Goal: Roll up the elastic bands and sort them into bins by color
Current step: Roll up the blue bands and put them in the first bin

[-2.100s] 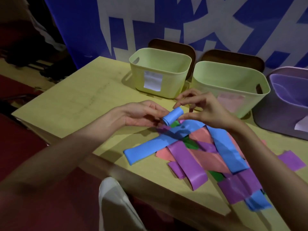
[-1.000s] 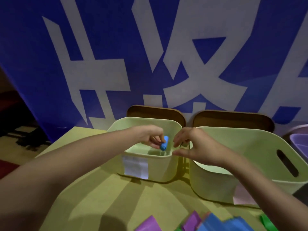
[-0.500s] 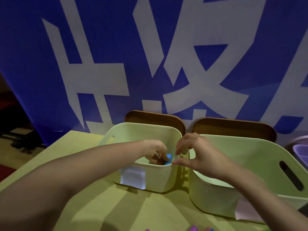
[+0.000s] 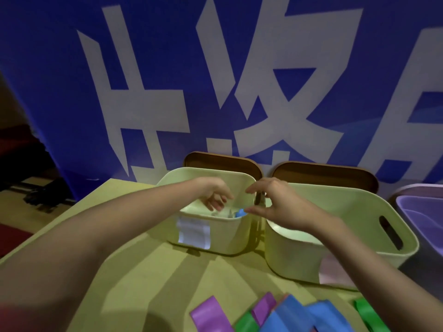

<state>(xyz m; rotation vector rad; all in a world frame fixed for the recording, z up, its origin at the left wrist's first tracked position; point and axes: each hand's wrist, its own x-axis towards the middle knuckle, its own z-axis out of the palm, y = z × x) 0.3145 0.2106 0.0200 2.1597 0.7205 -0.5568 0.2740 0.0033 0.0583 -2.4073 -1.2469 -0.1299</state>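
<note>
Released now, the blue roll lies inside the left green bin, no longer pinched; her left hand hangs above it with fingers loose, the right hand hovers at the rim, thumb and forefinger apart, holding nothing; loose bands wait on the surface

Left hand hangs loose-fingered over pale green plastic bin, blue rolled elastic band inside, right hand beside rim.

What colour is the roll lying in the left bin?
Blue: the roll shows inside the pale green left bin in the head view.
</note>
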